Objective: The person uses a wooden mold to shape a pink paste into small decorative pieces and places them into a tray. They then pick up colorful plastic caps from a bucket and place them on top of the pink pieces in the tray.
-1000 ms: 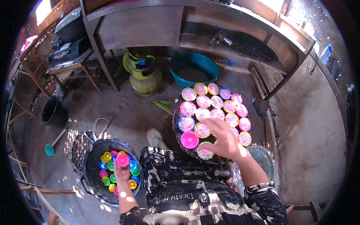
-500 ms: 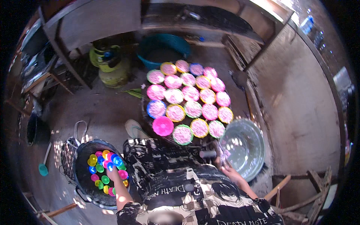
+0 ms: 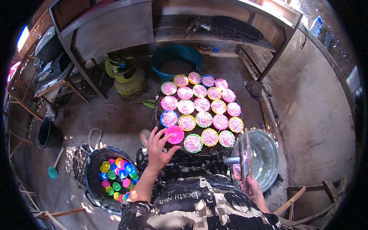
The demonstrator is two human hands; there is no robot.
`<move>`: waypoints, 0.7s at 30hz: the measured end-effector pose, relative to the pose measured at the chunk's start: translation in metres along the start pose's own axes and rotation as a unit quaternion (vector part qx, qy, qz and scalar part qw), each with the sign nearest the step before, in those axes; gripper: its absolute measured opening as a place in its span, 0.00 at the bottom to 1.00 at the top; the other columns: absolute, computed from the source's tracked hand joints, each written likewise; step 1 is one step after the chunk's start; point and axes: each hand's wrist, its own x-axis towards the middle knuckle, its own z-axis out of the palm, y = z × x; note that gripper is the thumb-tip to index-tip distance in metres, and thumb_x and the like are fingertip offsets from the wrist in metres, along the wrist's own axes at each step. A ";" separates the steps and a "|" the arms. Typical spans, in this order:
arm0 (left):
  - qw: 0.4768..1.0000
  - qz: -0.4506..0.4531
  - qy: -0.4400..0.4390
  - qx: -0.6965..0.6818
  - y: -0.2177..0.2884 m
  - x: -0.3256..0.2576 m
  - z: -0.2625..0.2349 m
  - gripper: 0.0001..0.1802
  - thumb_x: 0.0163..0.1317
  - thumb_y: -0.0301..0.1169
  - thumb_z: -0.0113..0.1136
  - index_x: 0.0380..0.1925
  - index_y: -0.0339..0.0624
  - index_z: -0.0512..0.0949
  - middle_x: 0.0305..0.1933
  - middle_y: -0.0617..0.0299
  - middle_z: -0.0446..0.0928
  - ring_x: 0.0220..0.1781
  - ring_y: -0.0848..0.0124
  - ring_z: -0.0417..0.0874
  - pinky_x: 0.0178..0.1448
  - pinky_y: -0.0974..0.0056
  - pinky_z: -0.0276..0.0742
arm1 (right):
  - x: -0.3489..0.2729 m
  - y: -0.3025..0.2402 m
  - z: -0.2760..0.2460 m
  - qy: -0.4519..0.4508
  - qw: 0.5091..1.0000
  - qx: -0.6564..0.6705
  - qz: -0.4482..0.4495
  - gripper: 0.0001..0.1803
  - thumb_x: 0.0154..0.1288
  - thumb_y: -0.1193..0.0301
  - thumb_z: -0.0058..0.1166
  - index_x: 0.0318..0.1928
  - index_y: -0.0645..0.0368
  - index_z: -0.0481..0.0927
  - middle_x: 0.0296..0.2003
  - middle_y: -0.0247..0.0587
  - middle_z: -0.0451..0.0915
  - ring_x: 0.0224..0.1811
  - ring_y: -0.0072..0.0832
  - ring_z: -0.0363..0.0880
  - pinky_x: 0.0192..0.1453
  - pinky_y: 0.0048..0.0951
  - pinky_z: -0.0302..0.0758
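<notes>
Pink cup [image 3: 174, 134] sits at tray's [image 3: 158, 115] near-left corner, our left hand [image 3: 157, 147] spread wide beside it, fingers touching its rim. Right hand [image 3: 249, 186] clasps metal press [image 3: 243, 159] over steel basin [image 3: 264, 153]. We judge risk: careless nudge tips cup against neighbouring noodle-filled cups [image 3: 199, 107].

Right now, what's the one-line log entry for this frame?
left hand: open, by pink cup | right hand: holds metal tool over basin | tray: filled cups
</notes>
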 end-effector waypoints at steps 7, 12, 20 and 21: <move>1.000 0.006 0.018 -0.012 -0.002 -0.003 0.003 0.23 0.43 0.45 0.70 0.41 0.55 0.78 0.52 0.65 0.74 0.63 0.57 0.65 0.68 0.36 0.37 | -0.008 -0.040 0.001 0.079 0.982 -0.048 -0.166 0.18 0.69 0.59 0.44 0.52 0.55 0.61 0.40 0.46 0.76 0.24 0.29 0.77 0.22 0.28 0.77; 0.999 -0.020 0.021 -0.032 0.002 0.001 -0.002 0.22 0.43 0.45 0.70 0.40 0.54 0.79 0.51 0.66 0.75 0.63 0.58 0.66 0.68 0.36 0.36 | -0.021 -0.072 0.029 0.087 0.965 -0.066 -0.239 0.21 0.68 0.47 0.37 0.46 0.50 0.66 0.38 0.43 0.75 0.23 0.27 0.73 0.21 0.25 0.69; 1.000 0.009 -0.007 0.007 0.002 0.008 -0.013 0.20 0.43 0.44 0.70 0.37 0.54 0.80 0.49 0.67 0.76 0.62 0.59 0.68 0.69 0.35 0.33 | -0.036 -0.115 0.092 -0.034 0.943 -0.147 -0.296 0.31 0.65 0.39 0.30 0.44 0.55 0.66 0.34 0.52 0.74 0.17 0.34 0.73 0.15 0.29 0.69; 1.000 0.020 0.003 0.014 0.002 0.009 -0.013 0.19 0.43 0.44 0.70 0.36 0.54 0.80 0.48 0.67 0.76 0.62 0.60 0.68 0.69 0.35 0.33 | -0.034 -0.116 0.098 -0.047 0.944 -0.155 -0.288 0.30 0.65 0.39 0.29 0.42 0.53 0.67 0.33 0.52 0.74 0.16 0.34 0.73 0.14 0.30 0.69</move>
